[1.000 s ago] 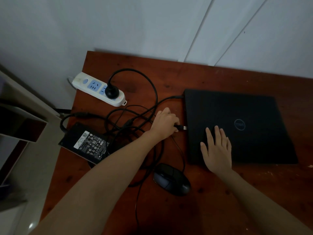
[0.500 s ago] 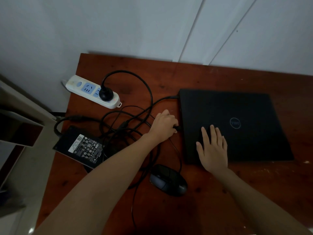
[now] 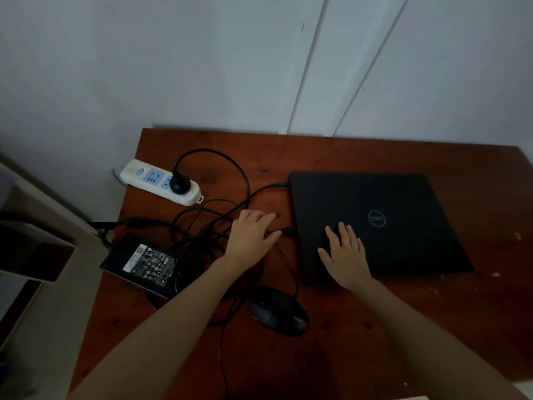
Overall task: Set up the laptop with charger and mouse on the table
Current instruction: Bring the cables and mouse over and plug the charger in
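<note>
though apart, both hands (image 3: 253, 236) (image 3: 344, 255) palm-down

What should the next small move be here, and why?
Probably lift the laptop lid with the right hand: the charger lead enters its far left corner, the mouse plug sits at its left edge with no metal showing, and the lid is shut.

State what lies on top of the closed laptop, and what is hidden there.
The right hand lies flat on the laptop lid, near its near left corner; nothing else sits there. The hand covers the lid beneath it.
</note>
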Available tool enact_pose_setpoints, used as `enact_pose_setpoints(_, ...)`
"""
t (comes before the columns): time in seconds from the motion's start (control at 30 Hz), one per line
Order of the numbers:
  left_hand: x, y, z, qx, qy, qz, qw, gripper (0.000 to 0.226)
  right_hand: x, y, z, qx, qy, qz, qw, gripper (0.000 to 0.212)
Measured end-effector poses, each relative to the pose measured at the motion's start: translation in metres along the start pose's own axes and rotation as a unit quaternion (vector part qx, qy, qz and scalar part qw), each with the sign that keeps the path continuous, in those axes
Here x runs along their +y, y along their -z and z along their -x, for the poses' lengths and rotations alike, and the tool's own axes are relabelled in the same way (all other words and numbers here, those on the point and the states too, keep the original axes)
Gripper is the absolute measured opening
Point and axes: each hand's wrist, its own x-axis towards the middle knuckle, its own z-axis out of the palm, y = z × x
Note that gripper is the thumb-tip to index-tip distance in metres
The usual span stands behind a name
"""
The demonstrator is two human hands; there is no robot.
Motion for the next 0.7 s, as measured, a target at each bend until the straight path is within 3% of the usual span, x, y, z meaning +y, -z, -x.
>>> enact_pose_setpoints(0.1,-0.012,0.017,0.030,0.059,0.034,0.051,0.996,0.048,-0.011,0.018,0.013,0.005,0.018,-0.046,0.999,0.060)
enact_pose_setpoints(0.17,-0.022,0.026,0.049,0.083,0.048,0.060,0.994,0.057,-0.023,0.019,0.035,0.039,0.069,-0.074,0.994,0.056)
enact_pose_setpoints(0.23,-0.029,0.032,0.066,0.092,0.071,0.055,0.992,0.053,-0.036,0.014,0.060,0.021,0.139,-0.097,0.985,0.054)
enact_pose_setpoints(0.43,-0.032,0.036,0.105,0.087,0.107,0.042,0.990,0.034,-0.051,-0.013,0.092,-0.102,0.209,0.005,0.973,0.079)
enact_pose_setpoints(0.6,-0.023,0.035,0.135,0.107,0.148,0.029,0.983,0.034,-0.068,-0.023,0.094,-0.072,0.261,0.101,0.957,0.083)
enact_pose_setpoints(0.7,-0.012,0.035,0.157,0.142,0.196,0.040,0.970,0.038,-0.073,-0.022,0.095,-0.069,0.261,0.084,0.959,0.086)
